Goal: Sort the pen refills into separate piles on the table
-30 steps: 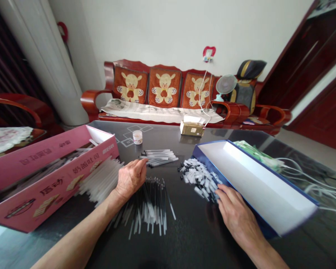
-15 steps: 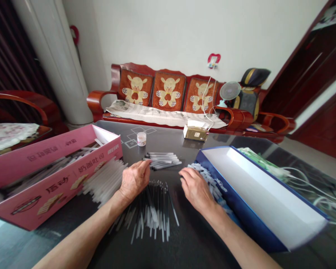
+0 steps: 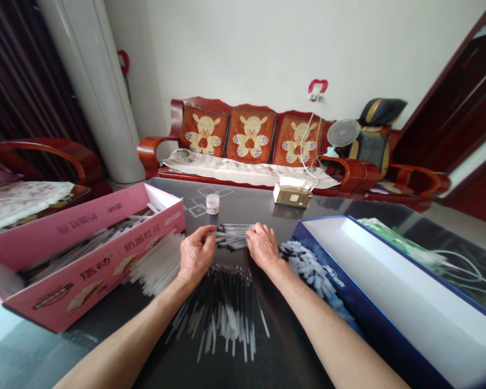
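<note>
Both my hands meet at a small bundle of assembled pens [image 3: 231, 236] lying across the dark table. My left hand [image 3: 196, 253] has its fingers curled, pinching the bundle's left end. My right hand [image 3: 263, 246] is curled over the bundle's right end. Below my hands lies a spread pile of black ink refills [image 3: 222, 302]. A heap of clear pen barrels [image 3: 156, 262] lies to the left, against the pink box. A pile of small pen caps [image 3: 308, 267] lies to the right, beside the blue box.
A long pink carton [image 3: 85, 254] holding more pen parts stands at the left. A blue box [image 3: 392, 292] with a white inside stands at the right. A small white jar [image 3: 213, 203] and a tissue box [image 3: 291, 194] sit farther back. White cables [image 3: 461, 265] lie far right.
My right hand has left the cap pile by the blue box and moved up and left to the pen bundle. My left hand has shifted forward to the bundle's left end.
</note>
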A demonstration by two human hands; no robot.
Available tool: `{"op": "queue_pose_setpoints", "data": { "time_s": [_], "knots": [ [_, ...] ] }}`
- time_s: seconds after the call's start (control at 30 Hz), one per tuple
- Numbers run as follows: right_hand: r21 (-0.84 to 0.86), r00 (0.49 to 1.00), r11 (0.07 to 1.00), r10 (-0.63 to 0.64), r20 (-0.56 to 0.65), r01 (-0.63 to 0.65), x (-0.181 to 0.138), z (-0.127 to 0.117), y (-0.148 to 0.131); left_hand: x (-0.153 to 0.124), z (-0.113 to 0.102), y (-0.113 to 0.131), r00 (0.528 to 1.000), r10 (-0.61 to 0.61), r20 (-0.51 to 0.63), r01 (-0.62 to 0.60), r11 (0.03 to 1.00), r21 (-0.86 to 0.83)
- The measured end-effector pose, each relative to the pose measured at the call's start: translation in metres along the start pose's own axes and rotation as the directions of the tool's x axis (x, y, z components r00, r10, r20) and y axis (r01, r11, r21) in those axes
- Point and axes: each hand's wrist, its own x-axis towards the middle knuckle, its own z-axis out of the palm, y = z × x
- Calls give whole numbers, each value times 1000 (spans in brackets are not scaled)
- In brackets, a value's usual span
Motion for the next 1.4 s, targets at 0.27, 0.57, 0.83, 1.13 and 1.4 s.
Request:
{"op": "queue_pose_setpoints", "data": {
  "time_s": [0.27, 0.57, 0.83, 1.13, 1.4],
  "knots": [
    [-3, 998, 1000, 19, 54, -19, 4, -5, -2, 2, 5, -8, 995, -90, 42, 95, 987, -130],
    [271, 989, 961, 93, -111, -60, -11, -17, -7, 1, 8, 0, 936, -280, 215, 336, 894, -297],
    [811, 993, 581, 119, 4, -73, -52, -38, -46, -5, 2, 33, 904, -236, 356, 426, 552, -717],
    [980, 934, 60, 319, 160, -188, -59, -24, -25, -20, 2, 24, 859, 416, 298, -441, 897, 19],
    [955, 902, -86, 314, 295, -283, -61, -10, -24, -26, 3, 15, 656, 617, 435, -755, 527, 390]
  ]
}}
